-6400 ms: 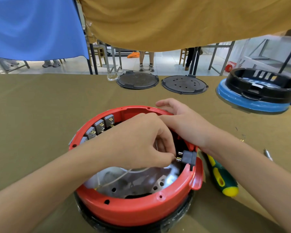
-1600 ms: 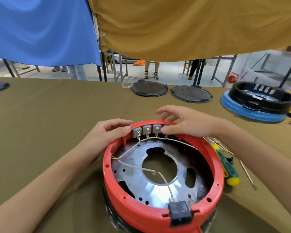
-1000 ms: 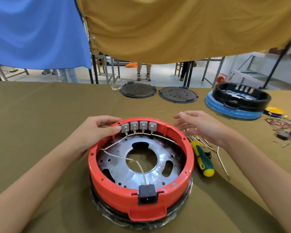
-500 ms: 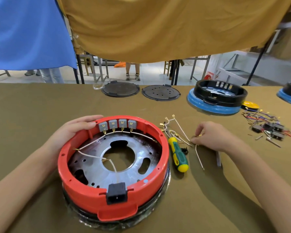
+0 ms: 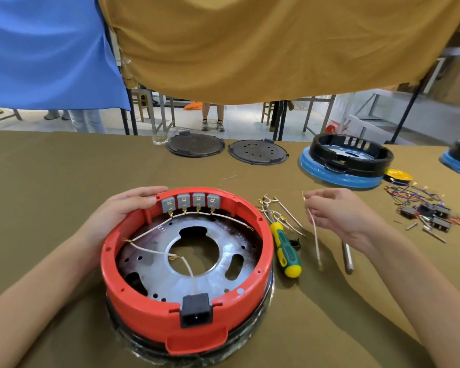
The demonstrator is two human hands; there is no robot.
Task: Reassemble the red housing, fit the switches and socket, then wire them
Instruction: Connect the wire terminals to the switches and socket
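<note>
Fingers of the left hand [image 5: 122, 211] lie curled over the red housing [image 5: 186, 312] rim at ten o'clock, beside four grey switches [image 5: 190, 203]. Black socket [image 5: 196, 309] sits at six o'clock. Screwdriver [image 5: 286, 251] lies just right of the housing. The right hand [image 5: 337, 212] pinches a white wire [image 5: 315, 235] above the worktop [image 5: 64, 168], at three o'clock.
</note>
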